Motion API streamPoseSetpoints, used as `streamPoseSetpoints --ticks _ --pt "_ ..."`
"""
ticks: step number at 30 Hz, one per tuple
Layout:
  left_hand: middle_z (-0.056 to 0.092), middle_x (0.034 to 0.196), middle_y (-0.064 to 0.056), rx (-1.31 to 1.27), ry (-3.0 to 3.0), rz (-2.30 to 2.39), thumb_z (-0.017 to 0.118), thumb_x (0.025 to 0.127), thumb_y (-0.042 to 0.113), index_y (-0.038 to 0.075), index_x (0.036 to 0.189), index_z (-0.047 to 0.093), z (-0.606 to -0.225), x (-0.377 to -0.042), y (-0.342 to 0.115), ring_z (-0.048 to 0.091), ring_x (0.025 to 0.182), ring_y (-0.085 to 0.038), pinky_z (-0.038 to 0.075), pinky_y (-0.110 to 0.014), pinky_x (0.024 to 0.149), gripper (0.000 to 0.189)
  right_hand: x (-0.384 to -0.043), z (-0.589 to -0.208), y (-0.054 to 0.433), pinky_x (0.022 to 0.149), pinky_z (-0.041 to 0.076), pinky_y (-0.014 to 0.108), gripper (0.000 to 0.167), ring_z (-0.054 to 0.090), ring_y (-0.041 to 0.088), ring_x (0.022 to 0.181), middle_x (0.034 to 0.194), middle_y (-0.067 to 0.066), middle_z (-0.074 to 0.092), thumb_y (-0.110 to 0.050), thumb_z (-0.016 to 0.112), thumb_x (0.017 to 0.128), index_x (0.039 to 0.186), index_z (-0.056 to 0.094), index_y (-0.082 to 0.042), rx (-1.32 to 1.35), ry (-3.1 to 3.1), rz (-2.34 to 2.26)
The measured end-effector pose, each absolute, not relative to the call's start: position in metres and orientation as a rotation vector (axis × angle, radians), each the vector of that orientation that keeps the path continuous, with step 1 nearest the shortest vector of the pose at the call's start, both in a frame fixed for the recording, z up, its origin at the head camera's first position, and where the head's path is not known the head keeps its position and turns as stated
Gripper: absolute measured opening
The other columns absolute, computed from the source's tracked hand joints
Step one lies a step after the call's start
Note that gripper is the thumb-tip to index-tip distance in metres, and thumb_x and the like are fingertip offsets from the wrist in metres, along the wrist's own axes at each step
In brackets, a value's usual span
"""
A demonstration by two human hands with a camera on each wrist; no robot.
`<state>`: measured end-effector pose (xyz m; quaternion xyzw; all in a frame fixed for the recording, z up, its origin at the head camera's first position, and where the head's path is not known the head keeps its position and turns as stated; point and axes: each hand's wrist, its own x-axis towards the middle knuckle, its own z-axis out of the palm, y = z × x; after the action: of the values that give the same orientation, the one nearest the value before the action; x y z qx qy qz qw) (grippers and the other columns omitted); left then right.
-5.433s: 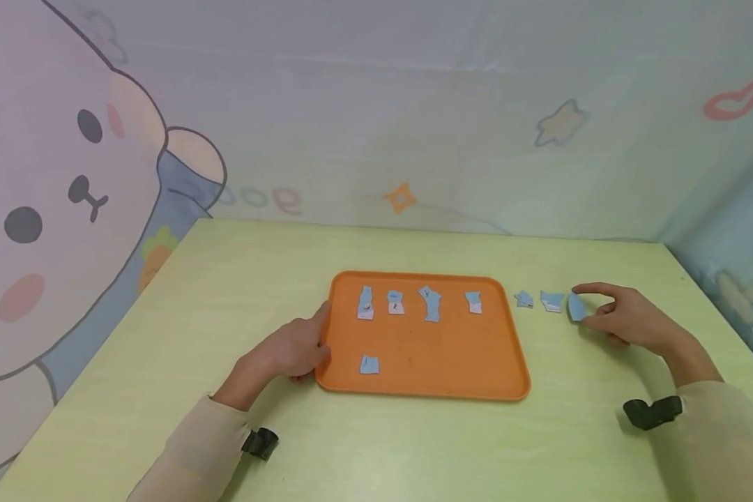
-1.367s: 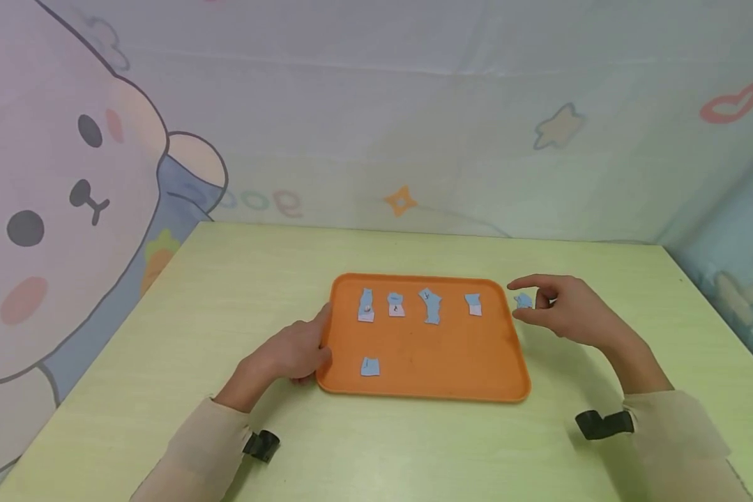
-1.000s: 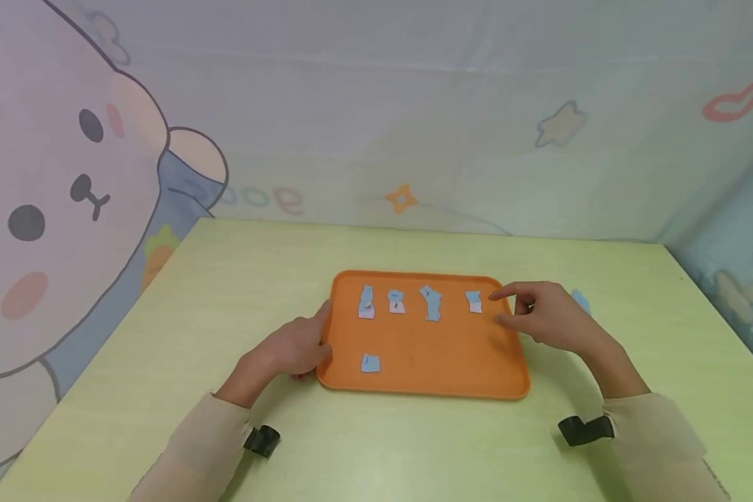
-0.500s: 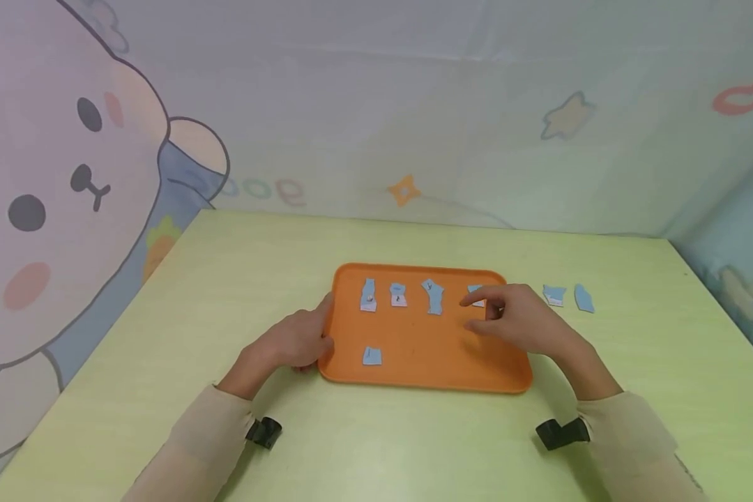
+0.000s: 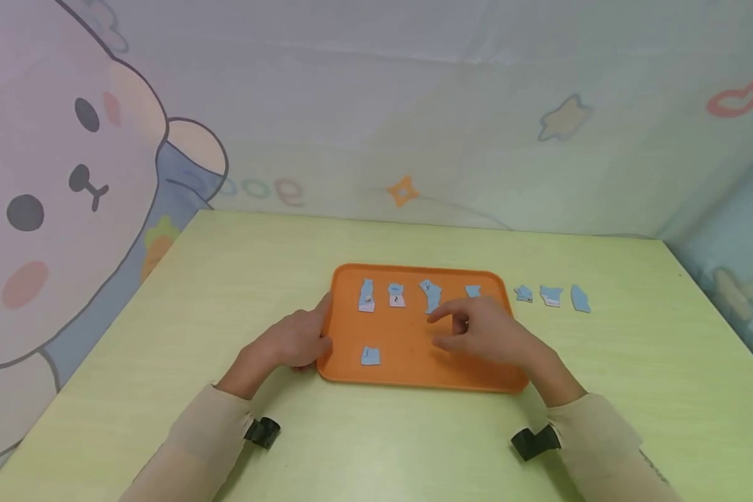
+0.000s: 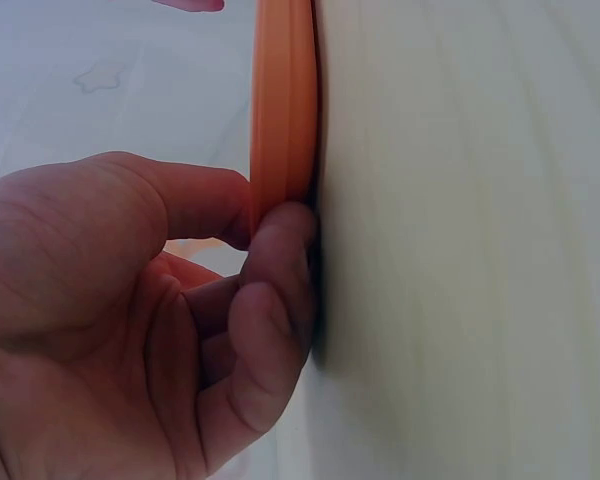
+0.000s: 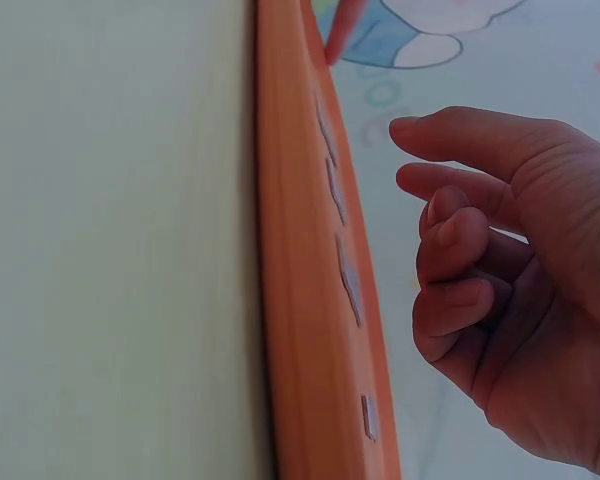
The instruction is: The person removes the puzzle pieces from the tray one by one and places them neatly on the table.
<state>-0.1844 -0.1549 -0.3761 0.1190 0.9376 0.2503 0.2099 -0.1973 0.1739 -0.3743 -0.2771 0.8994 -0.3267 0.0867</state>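
An orange tray (image 5: 408, 373) lies on the table. My left hand (image 5: 295, 338) grips its left rim, thumb and curled fingers on either side of the edge in the left wrist view. Above the tray's right half hovers my right hand (image 5: 489, 331), index finger and thumb apart; the right wrist view shows nothing held. Along the tray's back row lie torn light-blue paper pieces: a tall one (image 5: 367, 295), a small one (image 5: 397, 295), an angled one (image 5: 431, 296), and one (image 5: 473, 291) partly hidden by the right hand. A squarish piece (image 5: 371, 356) sits front left.
Right of the tray, a small crumpled-looking piece (image 5: 523, 293), a blue-and-white piece (image 5: 551, 295) and a pointed blue piece (image 5: 580, 299) lie in a row on the pale table (image 5: 376, 446). A cartoon-printed backdrop (image 5: 351, 104) stands behind.
My right hand, earlier pinching the pointed blue piece at the right, has let it go on the table and moved left over the tray. The left hand keeps its grip.
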Motion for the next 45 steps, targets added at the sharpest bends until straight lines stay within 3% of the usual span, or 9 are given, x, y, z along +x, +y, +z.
streamPoseSetpoints --ticks 12,34,45 --pt "0.055 0.062 -0.003 0.309 2.607 0.692 0.049 0.101 0.009 0.0 0.168 0.007 -0.377 -0.183 -0.156 0.05 0.048 -0.015 0.042 -0.026 0.05 0.08 -0.188 -0.382 0.147 0.063 0.039 0.025 0.027 0.049 0.01 0.066 0.07 -0.006 0.054 -0.025 0.08 0.092 0.119 0.078 -0.019 -0.78 2.639 -0.875" --pt "0.055 0.061 -0.004 0.345 2.613 0.695 0.048 0.1 0.008 -0.001 0.167 0.009 -0.377 -0.184 -0.156 0.05 0.047 -0.015 0.042 -0.026 0.048 0.078 -0.18 -0.384 0.11 0.069 0.047 0.026 0.032 0.054 0.009 0.067 0.071 -0.008 0.059 -0.024 0.082 0.091 0.12 0.077 -0.011 -0.877 2.668 -0.79" --pt "0.056 0.06 -0.002 0.336 2.617 0.676 0.049 0.101 0.01 0.0 0.168 0.005 -0.378 -0.184 -0.154 0.05 0.047 -0.014 0.042 -0.025 0.048 0.081 -0.178 -0.385 0.095 0.067 0.046 0.026 0.029 0.054 0.008 0.067 0.07 -0.01 0.06 -0.03 0.082 0.092 0.117 0.077 -0.016 -0.895 2.686 -0.725"
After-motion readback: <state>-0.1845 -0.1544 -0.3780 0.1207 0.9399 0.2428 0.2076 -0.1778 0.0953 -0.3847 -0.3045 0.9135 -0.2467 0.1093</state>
